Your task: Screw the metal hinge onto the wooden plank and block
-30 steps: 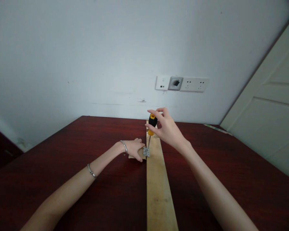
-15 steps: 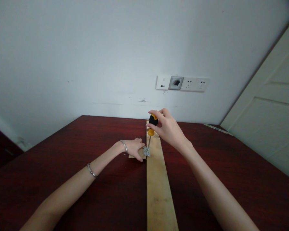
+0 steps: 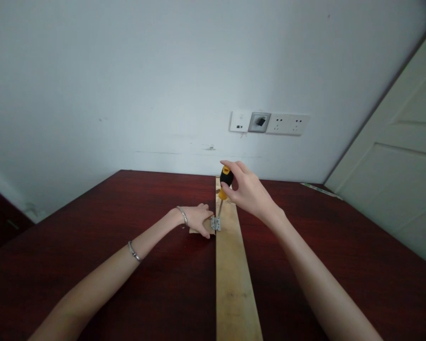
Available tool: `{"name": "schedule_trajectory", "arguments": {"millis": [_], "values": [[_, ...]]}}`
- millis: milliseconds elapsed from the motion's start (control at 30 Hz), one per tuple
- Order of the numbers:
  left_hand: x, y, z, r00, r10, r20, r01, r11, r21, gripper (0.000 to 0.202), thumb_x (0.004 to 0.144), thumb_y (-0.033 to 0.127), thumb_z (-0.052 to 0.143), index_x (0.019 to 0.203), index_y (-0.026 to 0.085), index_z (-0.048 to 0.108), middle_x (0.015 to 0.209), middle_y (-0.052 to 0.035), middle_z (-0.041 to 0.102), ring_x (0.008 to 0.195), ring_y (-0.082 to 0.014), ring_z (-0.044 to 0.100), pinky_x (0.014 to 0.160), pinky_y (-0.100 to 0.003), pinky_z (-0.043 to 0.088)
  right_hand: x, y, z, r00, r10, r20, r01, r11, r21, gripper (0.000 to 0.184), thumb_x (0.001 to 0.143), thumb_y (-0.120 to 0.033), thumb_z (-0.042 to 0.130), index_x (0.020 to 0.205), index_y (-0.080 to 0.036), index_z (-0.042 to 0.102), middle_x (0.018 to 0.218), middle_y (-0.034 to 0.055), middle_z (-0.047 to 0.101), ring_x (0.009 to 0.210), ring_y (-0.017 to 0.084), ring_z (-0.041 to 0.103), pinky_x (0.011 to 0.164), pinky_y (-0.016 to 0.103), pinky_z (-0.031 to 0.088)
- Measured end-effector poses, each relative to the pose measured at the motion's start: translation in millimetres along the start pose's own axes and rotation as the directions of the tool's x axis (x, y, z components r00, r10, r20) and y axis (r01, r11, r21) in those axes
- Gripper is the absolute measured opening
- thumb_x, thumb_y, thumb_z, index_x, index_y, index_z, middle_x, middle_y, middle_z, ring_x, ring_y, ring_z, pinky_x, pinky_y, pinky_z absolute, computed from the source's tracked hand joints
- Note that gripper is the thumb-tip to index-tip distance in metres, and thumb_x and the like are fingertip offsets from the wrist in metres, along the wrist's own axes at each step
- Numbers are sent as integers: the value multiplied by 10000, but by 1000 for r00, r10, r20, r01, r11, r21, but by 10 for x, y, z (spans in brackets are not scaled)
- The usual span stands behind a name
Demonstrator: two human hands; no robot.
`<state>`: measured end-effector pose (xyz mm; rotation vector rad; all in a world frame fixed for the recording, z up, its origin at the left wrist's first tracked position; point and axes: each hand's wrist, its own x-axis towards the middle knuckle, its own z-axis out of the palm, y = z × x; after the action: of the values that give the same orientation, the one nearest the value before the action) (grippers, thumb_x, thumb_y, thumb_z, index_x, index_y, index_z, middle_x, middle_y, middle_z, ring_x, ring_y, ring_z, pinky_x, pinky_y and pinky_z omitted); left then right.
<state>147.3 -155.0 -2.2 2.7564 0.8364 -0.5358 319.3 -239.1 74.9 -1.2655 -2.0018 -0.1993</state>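
Note:
My right hand (image 3: 246,189) is closed around the black and yellow handle of a screwdriver (image 3: 226,177), thumb on one side and fingers on the other. The screwdriver stands nearly upright, its shaft running down to a small metal hinge (image 3: 218,224). One leaf of this hinge lies on a long pale wooden board (image 3: 234,274); the other leaf rests on a flat tan piece (image 3: 195,231) beside the board. Over that piece lies my left hand (image 3: 198,220), fingers spread and pressing down, thumb and forefinger near the hinge. The tip's exact seat is too small to make out.
The board runs lengthwise on a dark red wooden tabletop (image 3: 156,199), toward a white wall (image 3: 145,85). Sockets and switches (image 3: 284,124) are set in the wall. A pale panelled door (image 3: 404,156) stands at the right, near a thin printed strip (image 3: 321,190) on the table's back edge.
The fingers of my right hand have shifted round the screwdriver handle, and the handle has turned slightly. My left hand, the hinge and the board stay where they were.

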Motion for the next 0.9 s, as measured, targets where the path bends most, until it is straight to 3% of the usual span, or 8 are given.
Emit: {"name": "schedule_trajectory", "arguments": {"millis": [67, 233, 467, 567, 700, 900], "values": [[-1, 1, -1, 1000, -2, 2, 2, 1000, 0, 773, 637, 632, 656, 1227, 152, 514, 1153, -118, 488, 1101, -293, 453, 919, -327, 412, 1, -18, -15, 1000, -5, 11, 5, 1000, -15, 508, 819, -193, 533, 1320, -171, 455, 1086, 110, 574, 784, 191, 579, 766, 361, 499], [-7, 4, -3, 1000, -4, 2, 4, 1000, -4, 771, 638, 636, 648, 1222, 150, 515, 1161, -119, 491, 1104, -297, 454, 921, -336, 411, -4, -32, -22, 999, 36, 30, -33, 995, -92, 438, 862, -368, 563, 1273, -227, 508, 1084, 103, 549, 692, 164, 568, 703, 361, 503], [-8, 7, -4, 1000, -9, 3, 9, 1000, -12, 761, 630, 638, 646, 1211, 163, 521, 1162, -115, 489, 1098, -293, 456, 922, -342, 415, -13, -50, -50, 998, -25, 59, 29, 998, -57, 517, 837, -194, 498, 1349, -201, 421, 1172, 122, 559, 834, 206, 596, 723, 352, 501], [-12, 11, -7, 1000, -3, 2, 3, 1000, -14, 766, 632, 639, 645, 1213, 156, 520, 1159, -120, 492, 1089, -297, 459, 911, -350, 422, -14, -72, -51, 996, -56, 63, 62, 993, -100, 503, 847, -242, 512, 1340, -197, 423, 1202, 128, 555, 882, 231, 595, 742, 369, 502], [-7, 8, -4, 1000, -3, -2, 3, 1000, 4, 755, 637, 637, 645, 1207, 156, 524, 1164, -120, 493, 1089, -294, 460, 928, -349, 412, -14, -53, -19, 999, -3, 42, 8, 992, -125, 403, 893, -362, 507, 1263, -202, 495, 1162, 127, 529, 757, 191, 595, 682, 348, 508], [-2, 0, -1, 1000, -1, -1, 1, 1000, 18, 751, 639, 644, 646, 1203, 161, 527, 1150, -121, 495, 1081, -292, 464, 922, -347, 415, -13, -37, -31, 1000, -14, 21, 16, 995, -101, 502, 859, -224, 485, 1352, -168, 416, 1148, 131, 563, 873, 229, 596, 729, 354, 507]]}}
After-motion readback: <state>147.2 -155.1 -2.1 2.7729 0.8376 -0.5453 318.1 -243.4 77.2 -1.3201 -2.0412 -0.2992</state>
